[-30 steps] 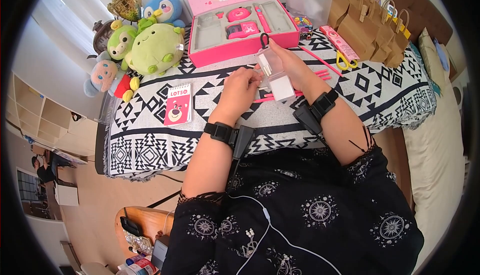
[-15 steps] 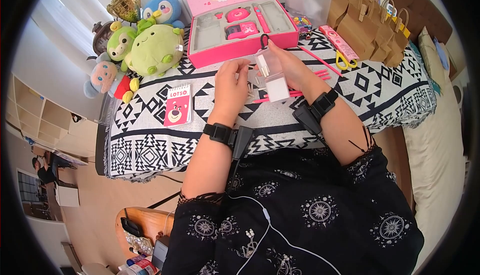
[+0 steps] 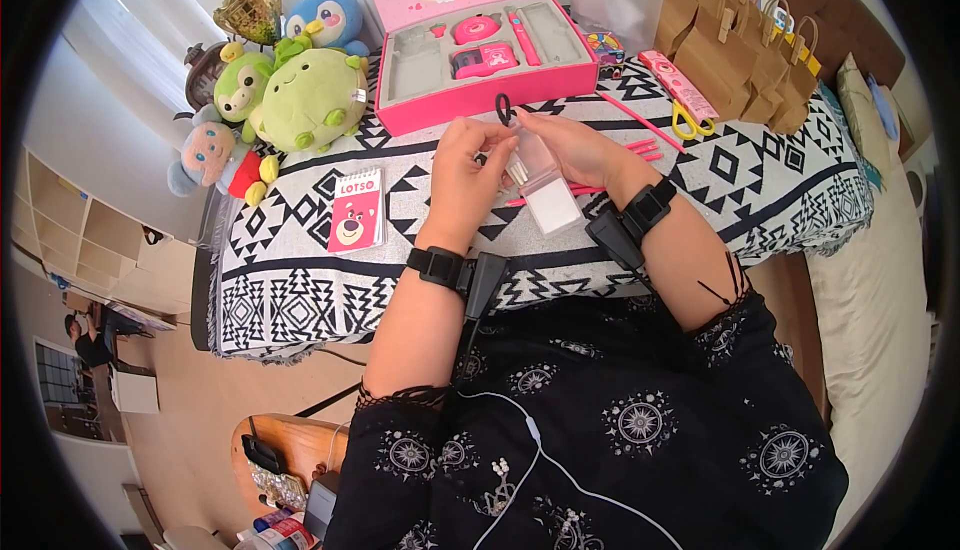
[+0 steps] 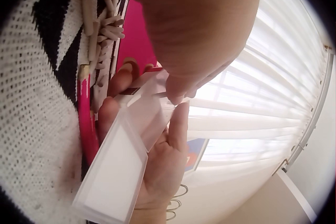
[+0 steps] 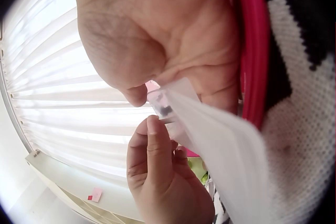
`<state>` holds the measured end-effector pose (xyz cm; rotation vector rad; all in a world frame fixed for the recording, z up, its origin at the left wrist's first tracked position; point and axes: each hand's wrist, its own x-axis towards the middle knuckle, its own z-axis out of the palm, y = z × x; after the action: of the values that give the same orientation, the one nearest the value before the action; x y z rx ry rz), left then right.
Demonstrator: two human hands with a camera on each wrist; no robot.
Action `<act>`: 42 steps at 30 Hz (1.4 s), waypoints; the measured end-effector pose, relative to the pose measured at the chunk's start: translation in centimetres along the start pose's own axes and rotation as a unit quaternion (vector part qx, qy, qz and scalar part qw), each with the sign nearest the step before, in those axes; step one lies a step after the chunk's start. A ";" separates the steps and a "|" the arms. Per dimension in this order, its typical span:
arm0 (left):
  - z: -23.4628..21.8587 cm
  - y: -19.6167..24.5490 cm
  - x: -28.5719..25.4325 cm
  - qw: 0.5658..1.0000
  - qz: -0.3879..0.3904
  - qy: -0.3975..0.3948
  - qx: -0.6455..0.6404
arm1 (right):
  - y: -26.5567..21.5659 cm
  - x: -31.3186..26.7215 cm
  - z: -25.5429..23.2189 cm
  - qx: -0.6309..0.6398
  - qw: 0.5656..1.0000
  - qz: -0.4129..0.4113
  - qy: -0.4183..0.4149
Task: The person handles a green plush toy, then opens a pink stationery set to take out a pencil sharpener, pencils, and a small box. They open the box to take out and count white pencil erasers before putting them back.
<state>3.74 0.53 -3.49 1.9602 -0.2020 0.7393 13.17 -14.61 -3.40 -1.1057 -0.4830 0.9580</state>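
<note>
My right hand (image 3: 578,150) holds a clear hinged plastic case (image 3: 553,205), its lid hanging open toward me. Several small white sticks (image 3: 517,168) lie inside the case's other half. At the case's inner end, my left hand (image 3: 470,165) has thumb and fingertip together, pinching a thin small stick (image 4: 160,95) that is mostly hidden by the fingers. More loose small white sticks (image 4: 107,29) are heaped on the patterned cloth (image 4: 31,103) below the hands. A black loop (image 3: 503,107) stands up behind the case.
Pink pencils (image 3: 645,147) lie right of and under my right hand. Behind stands an open pink gift box (image 3: 490,95). A Lotso notepad (image 3: 357,212) and plush toys (image 3: 315,98) are left; yellow scissors (image 3: 692,122) and brown paper bags (image 3: 740,70) are right.
My left hand first drew back left from the case, then came up to its inner end. The case has tilted and shifted slightly toward me in my right hand.
</note>
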 end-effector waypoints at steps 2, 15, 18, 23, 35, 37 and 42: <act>0.0 0.3 0.0 1.000 -0.013 0.002 -0.015 | 0.1 0.1 -0.1 0.000 1.000 -0.004 -0.004; 0.0 0.5 0.0 0.999 -0.035 0.023 0.021 | 0.2 0.2 -0.3 -0.002 1.000 -0.001 -0.011; 0.0 0.7 0.0 0.999 -0.039 0.020 0.009 | 0.2 0.2 -0.3 -0.002 1.000 0.000 -0.016; 0.1 0.6 0.0 0.994 -0.093 0.006 -0.056 | 0.1 0.1 -0.1 -0.002 1.000 -0.005 -0.004; -0.2 -1.3 0.1 0.997 -0.034 0.051 0.043 | -0.7 0.3 -0.3 0.006 0.994 -0.061 0.093; -0.2 -1.8 0.1 0.991 -0.011 0.000 0.131 | -0.7 0.5 -0.8 0.038 0.988 -0.061 0.136; 0.1 -2.7 -0.7 0.969 -0.043 -0.059 0.236 | -0.7 0.5 -1.0 0.052 0.984 -0.062 0.156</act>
<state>4.34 1.68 -5.94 2.4510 -0.0081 0.6556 14.47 -14.78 -3.26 -1.0931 -0.2391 0.6775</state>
